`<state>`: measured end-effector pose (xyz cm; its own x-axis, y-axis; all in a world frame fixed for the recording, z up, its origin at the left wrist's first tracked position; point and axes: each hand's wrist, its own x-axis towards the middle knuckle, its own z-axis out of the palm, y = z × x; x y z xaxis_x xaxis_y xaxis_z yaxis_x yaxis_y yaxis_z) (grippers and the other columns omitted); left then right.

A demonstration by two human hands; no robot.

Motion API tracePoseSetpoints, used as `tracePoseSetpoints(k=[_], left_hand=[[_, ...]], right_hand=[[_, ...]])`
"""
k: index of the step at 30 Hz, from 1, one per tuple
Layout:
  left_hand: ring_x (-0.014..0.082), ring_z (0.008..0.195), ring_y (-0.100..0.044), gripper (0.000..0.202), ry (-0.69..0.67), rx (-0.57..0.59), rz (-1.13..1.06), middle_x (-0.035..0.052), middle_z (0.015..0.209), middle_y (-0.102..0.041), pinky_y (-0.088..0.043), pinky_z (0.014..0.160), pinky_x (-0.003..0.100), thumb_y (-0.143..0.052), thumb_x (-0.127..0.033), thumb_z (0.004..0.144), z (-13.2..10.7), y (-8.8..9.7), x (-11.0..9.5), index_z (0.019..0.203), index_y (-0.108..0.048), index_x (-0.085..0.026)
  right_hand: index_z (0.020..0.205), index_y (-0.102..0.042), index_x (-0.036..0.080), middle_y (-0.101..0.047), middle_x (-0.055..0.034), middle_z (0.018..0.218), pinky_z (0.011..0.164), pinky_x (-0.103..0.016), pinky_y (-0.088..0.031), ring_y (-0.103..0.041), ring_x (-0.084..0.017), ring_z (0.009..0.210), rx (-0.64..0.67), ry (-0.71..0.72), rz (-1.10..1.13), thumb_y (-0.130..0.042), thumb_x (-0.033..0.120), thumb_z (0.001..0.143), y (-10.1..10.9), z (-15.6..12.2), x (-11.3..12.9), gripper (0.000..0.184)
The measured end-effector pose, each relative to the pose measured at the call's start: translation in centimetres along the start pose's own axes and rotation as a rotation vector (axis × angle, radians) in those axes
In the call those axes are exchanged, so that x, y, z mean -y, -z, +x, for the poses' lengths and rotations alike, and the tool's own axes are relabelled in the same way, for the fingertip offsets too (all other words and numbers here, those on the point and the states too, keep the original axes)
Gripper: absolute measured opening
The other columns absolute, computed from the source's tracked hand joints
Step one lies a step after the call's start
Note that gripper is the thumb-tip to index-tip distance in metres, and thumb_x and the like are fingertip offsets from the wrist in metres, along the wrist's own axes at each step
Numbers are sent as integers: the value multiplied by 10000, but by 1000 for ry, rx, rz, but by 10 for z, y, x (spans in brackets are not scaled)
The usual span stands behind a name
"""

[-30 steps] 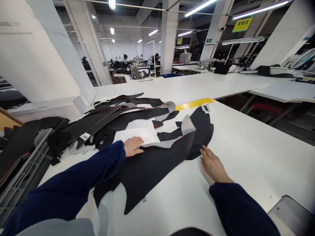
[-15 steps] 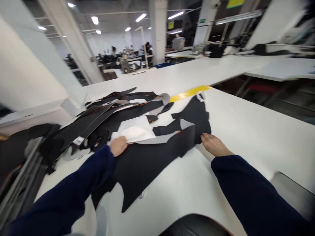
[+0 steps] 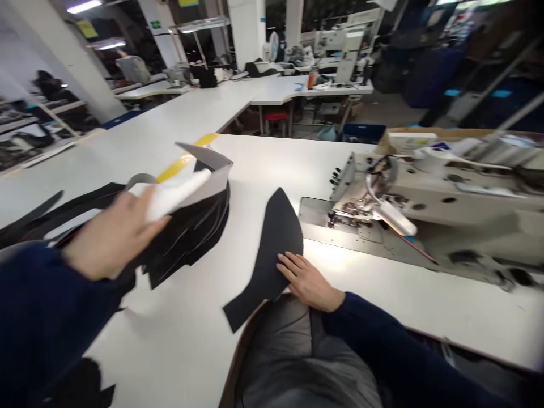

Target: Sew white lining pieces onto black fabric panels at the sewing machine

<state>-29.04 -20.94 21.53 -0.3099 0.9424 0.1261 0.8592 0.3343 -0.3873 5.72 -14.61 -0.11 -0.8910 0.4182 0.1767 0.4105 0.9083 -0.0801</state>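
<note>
My left hand (image 3: 111, 233) is lifted above the table and blurred by motion; its fingers are closed on a white and grey fabric piece (image 3: 191, 181) held up in the air. My right hand (image 3: 306, 279) lies flat with fingers spread on the near end of a black cut fabric piece (image 3: 274, 238), which rests on the white table (image 3: 272, 164) just in front of the sewing machine. A pile of black fabric pieces (image 3: 187, 232) lies under and behind my left hand.
A grey industrial sewing machine (image 3: 425, 198) lies tipped on the table to the right. A yellow tape strip (image 3: 178, 161) crosses the table. More white tables (image 3: 297, 88), machines and pillars stand behind. A person sits at the far left (image 3: 51, 85).
The view has swung right, bringing the sewing machine in. My left hand has lifted the white and grey piece off the pile. My right hand has drawn a black piece toward the machine.
</note>
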Motion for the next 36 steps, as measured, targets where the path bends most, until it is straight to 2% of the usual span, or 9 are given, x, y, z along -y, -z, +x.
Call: tracePoseSetpoints(k=[4,8,14,18,20,24,27,32,36], left_hand=[[219,792,-616,518,-369,242,-304,127,1045,-576,-434,702,296,-339,-351,917,1,-56,-150,1379,-248,-134],[196,769,-601,370,-466,385,-790,50,797,-614,-414,710,282,-307,-307,922,-22,-93,-231,1247,-411,-162],[114,578,-449,364,-227,270,-1339,-22,613,-473,-372,570,231,-344,-462,894,-20,-100,-233,726,-481,-170],[141,618,-495,389,-366,553,-1262,-1,624,-528,-408,600,256,-372,-480,864,-20,-116,-230,707,-531,-161],[168,663,-532,387,-450,564,-1075,23,662,-563,-432,654,292,-355,-440,867,-15,-115,-231,694,-563,-164],[267,1058,-496,304,-602,108,-635,95,1111,-566,-348,957,426,-492,-420,797,17,-88,-242,958,-623,-197],[313,1252,-326,601,-585,-78,-498,125,1368,-379,-193,1058,515,-515,-535,772,46,-76,-267,1269,-452,-202],[310,1074,-484,635,-455,18,-511,165,1111,-552,-356,927,445,-451,-629,783,62,-100,-306,1175,-502,-132],[207,805,-581,380,-327,189,-704,80,814,-618,-424,736,319,-323,-447,908,63,-110,-299,898,-577,-164]], right_hand=[[1330,-406,89,-334,-211,1414,946,-462,-376,-338,-342,1263,-39,-92,-44,-519,328,860,-13,-14,36,539],[1356,-365,101,-318,-194,1428,933,-439,-378,-403,-295,1205,-84,-147,-90,-443,160,871,-17,-40,48,495],[1351,-384,114,-303,-166,1444,1001,-521,-289,-288,-352,1289,-138,-238,-81,-537,188,802,-19,-55,16,575],[1359,-368,113,-314,-164,1439,953,-461,-341,-341,-325,1257,-92,-64,-44,-529,214,812,-19,-49,13,579],[1358,-366,108,-320,-169,1434,923,-448,-358,-362,-319,1231,-70,-18,-36,-512,207,821,-17,-47,15,566],[1335,-390,79,-337,-196,1415,890,-443,-371,-406,-301,1159,-42,7,-29,-500,197,827,-7,-46,13,533],[1337,-397,134,-365,-171,1402,945,-481,-336,-398,-296,1167,9,49,39,-581,319,805,0,-45,3,592],[1379,-338,253,-294,-105,1456,1029,-594,-204,-206,-368,1321,13,0,34,-665,464,748,-4,-44,-10,740],[1330,-410,199,-303,-132,1449,1028,-605,-223,-186,-391,1329,-8,-47,2,-638,425,773,-18,-42,6,642]])
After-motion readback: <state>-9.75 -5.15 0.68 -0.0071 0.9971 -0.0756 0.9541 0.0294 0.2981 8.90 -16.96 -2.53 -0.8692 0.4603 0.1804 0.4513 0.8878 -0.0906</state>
